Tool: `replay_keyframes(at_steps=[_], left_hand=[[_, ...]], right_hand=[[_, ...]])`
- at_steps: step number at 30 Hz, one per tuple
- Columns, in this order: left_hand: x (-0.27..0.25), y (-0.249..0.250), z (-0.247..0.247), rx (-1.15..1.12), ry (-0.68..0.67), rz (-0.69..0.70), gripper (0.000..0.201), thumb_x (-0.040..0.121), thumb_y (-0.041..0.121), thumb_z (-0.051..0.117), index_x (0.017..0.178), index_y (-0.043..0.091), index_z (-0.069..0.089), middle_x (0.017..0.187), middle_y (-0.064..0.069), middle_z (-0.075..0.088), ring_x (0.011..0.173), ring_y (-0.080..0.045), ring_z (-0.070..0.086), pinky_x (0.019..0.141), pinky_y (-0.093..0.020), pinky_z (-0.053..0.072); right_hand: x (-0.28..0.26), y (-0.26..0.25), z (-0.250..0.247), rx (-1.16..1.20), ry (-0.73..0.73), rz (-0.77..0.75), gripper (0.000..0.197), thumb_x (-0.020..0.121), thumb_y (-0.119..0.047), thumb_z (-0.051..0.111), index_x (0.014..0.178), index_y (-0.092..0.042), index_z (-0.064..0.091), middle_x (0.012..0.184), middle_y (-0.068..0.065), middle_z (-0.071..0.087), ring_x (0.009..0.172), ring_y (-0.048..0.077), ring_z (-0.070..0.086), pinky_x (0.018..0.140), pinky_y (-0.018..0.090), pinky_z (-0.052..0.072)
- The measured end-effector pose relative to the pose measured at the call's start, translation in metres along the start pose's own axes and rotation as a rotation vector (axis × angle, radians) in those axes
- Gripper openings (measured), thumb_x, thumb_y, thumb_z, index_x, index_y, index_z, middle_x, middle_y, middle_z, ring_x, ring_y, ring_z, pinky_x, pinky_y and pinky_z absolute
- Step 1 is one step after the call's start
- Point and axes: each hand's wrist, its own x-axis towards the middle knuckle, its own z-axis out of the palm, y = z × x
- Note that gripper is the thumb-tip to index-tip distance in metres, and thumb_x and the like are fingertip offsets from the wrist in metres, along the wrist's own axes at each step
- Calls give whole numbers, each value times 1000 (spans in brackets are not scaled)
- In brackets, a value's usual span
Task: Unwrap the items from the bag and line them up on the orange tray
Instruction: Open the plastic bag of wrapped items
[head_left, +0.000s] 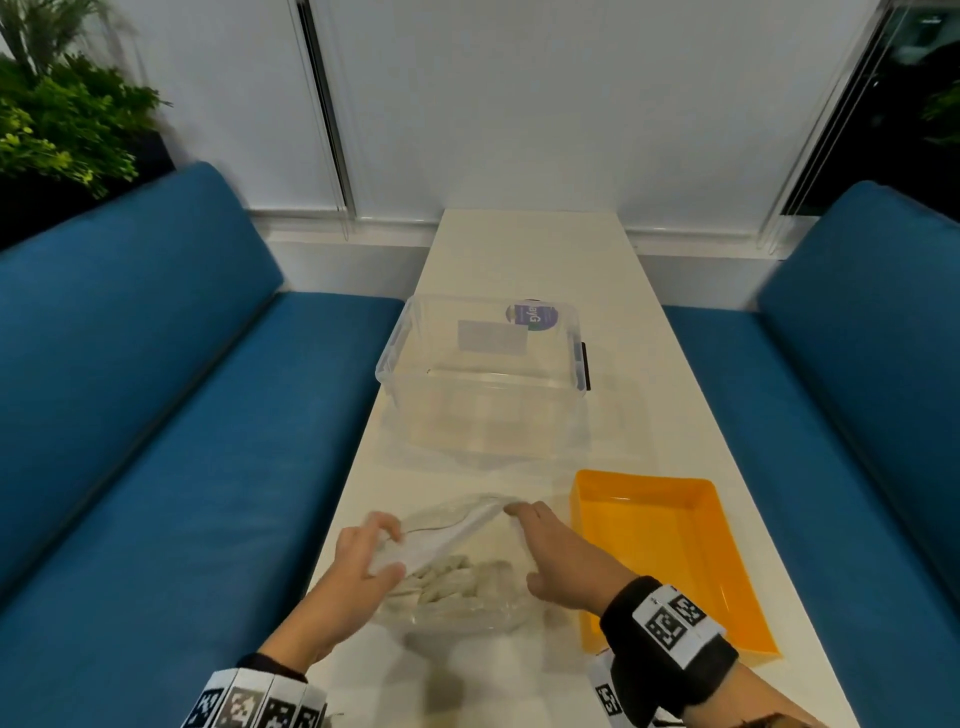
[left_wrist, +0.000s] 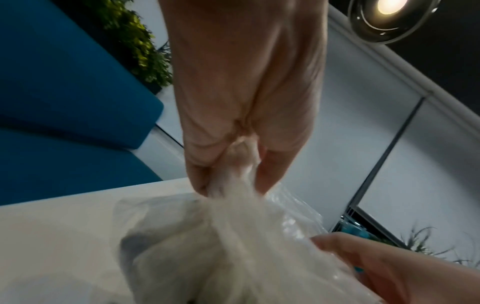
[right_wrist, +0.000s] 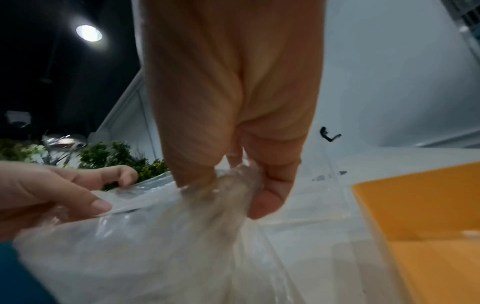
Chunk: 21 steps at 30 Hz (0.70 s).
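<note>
A clear plastic bag (head_left: 457, 551) lies on the white table (head_left: 524, 260) near its front edge, with pale wrapped items (head_left: 452, 579) bunched inside. My left hand (head_left: 363, 556) pinches the bag's left rim, the plastic gathered between thumb and fingers in the left wrist view (left_wrist: 233, 179). My right hand (head_left: 550, 551) grips the right rim, the plastic (right_wrist: 231, 185) bunched between its thumb and fingers. The two hands hold the mouth stretched apart. The orange tray (head_left: 670, 551) sits just right of the right hand and holds nothing.
A clear plastic storage bin (head_left: 483, 374) stands on the table behind the bag. Blue bench seats (head_left: 156, 389) run along both sides of the narrow table. Green plants (head_left: 62, 119) stand at the far left.
</note>
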Motion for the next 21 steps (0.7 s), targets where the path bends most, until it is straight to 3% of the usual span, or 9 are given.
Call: replay_keyframes(at_steps=[2, 4, 7, 9, 12, 15, 18, 21], left_hand=[[-1, -1, 2, 155, -67, 76, 15, 94, 18, 52, 90, 29, 62, 106, 4, 38, 90, -2, 45, 73, -12, 38], [1, -2, 3, 319, -57, 86, 16, 90, 22, 58, 99, 34, 63, 101, 4, 36, 78, -3, 45, 67, -12, 41], [5, -8, 1, 578, -14, 34, 64, 80, 26, 67, 135, 38, 34, 101, 4, 31, 71, -8, 44, 58, -16, 41], [7, -11, -1, 661, -53, -19, 91, 72, 29, 72, 142, 40, 14, 101, 2, 24, 79, -12, 42, 62, -17, 42], [11, -14, -2, 696, -92, -41, 107, 65, 35, 78, 143, 39, 4, 112, 0, 19, 97, -17, 40, 78, -23, 49], [16, -14, 0, 623, -106, -20, 107, 66, 35, 78, 143, 34, 4, 131, -1, 14, 104, -18, 43, 81, -27, 51], [19, -14, 8, 425, -61, 9, 105, 66, 42, 77, 142, 33, 6, 123, 4, 19, 100, -18, 50, 78, -25, 49], [17, -21, 20, 542, 42, 51, 123, 50, 48, 84, 140, 33, 2, 119, 6, 21, 99, -18, 48, 78, -33, 51]], right_hand=[[2, -2, 2, -48, -40, 5, 84, 82, -2, 60, 147, -18, 10, 135, 8, 31, 80, 22, 51, 49, 19, 34], [4, -6, 1, -72, -75, 23, 94, 79, -7, 69, 148, -17, 5, 138, 10, 28, 82, 25, 54, 52, 21, 37], [5, -11, -1, -86, -92, 30, 103, 75, -9, 75, 147, -20, 4, 137, 12, 29, 81, 26, 55, 60, 24, 41], [5, -13, -2, -105, -99, 37, 107, 73, -10, 78, 147, -25, 1, 136, 13, 29, 78, 25, 53, 61, 25, 43], [5, -14, 0, -126, -109, 51, 113, 70, -13, 81, 147, -28, -1, 138, 15, 27, 93, 32, 61, 70, 29, 47], [4, -17, 3, -178, -79, 27, 115, 72, -24, 80, 148, -19, -5, 138, 15, 27, 98, 31, 60, 68, 28, 43], [3, -23, 13, -264, 2, 18, 116, 73, -45, 74, 149, -14, -8, 138, 14, 26, 102, 30, 55, 72, 31, 44], [4, -25, 25, -346, 32, 49, 127, 66, -53, 76, 148, -13, -11, 137, 13, 26, 105, 29, 50, 75, 35, 46]])
